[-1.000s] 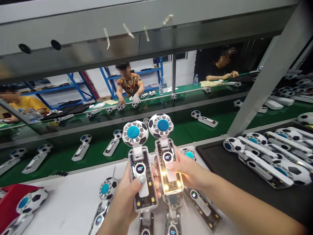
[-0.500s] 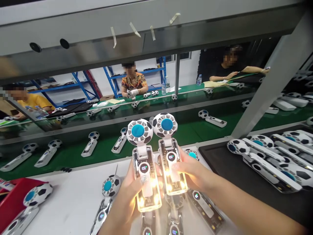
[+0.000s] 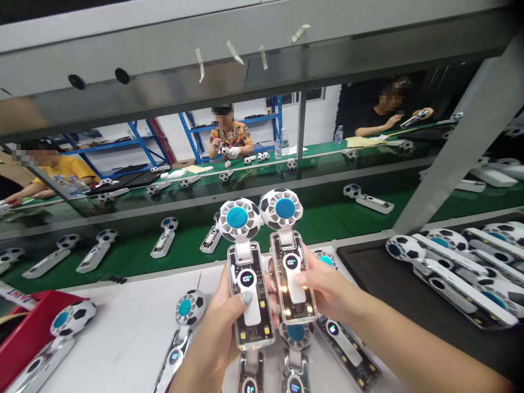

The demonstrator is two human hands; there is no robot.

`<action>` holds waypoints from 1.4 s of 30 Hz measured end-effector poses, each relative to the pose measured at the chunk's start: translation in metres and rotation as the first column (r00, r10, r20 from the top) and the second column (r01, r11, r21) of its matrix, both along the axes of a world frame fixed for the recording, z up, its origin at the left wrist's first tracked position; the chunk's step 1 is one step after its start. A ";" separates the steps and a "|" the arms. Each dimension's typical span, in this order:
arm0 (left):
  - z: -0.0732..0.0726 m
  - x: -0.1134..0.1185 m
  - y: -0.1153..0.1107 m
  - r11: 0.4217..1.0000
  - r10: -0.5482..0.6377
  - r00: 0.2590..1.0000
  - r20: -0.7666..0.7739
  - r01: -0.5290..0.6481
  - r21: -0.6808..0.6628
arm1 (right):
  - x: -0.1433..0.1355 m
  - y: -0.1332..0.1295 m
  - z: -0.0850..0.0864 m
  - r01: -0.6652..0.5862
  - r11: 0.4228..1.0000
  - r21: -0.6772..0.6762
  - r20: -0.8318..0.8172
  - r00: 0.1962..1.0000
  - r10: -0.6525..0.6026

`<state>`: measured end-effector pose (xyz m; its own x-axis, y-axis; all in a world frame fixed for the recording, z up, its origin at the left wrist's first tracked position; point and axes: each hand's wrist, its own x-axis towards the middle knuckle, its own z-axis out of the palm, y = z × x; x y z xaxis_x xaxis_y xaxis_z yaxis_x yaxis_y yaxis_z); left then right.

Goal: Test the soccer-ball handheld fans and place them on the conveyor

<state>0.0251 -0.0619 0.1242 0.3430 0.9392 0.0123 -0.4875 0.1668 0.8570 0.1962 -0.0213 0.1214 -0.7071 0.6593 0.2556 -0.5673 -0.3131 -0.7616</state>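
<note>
Clearly "100" on devices in both hands.

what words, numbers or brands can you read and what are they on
"100", with a green mark: on the left fan
"100", with a green mark: on the right fan
"PAINT": on a white stick
Other displays, tiny fan print and the bottles: too small, blurred or cut off

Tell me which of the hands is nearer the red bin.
Left. The left hand, holding one ball-headed device, is right of the red bin, across white tabletop; the right hand, holding a second ball-headed device, is farther right.
</note>
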 end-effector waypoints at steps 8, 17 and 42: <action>-0.001 0.002 0.000 1.000 0.005 0.999 0.038 -0.006 0.031 | -0.002 0.002 -0.005 0.048 0.999 -0.022 0.011 0.999 -0.048; -0.002 -0.001 0.000 0.999 -0.039 0.999 -0.014 0.040 0.017 | 0.001 0.001 -0.003 0.056 0.998 0.024 0.001 0.998 -0.056; -0.001 0.001 -0.002 1.000 -0.017 1.000 0.026 0.017 0.009 | 0.000 0.001 -0.003 0.094 0.996 0.002 0.048 0.994 -0.094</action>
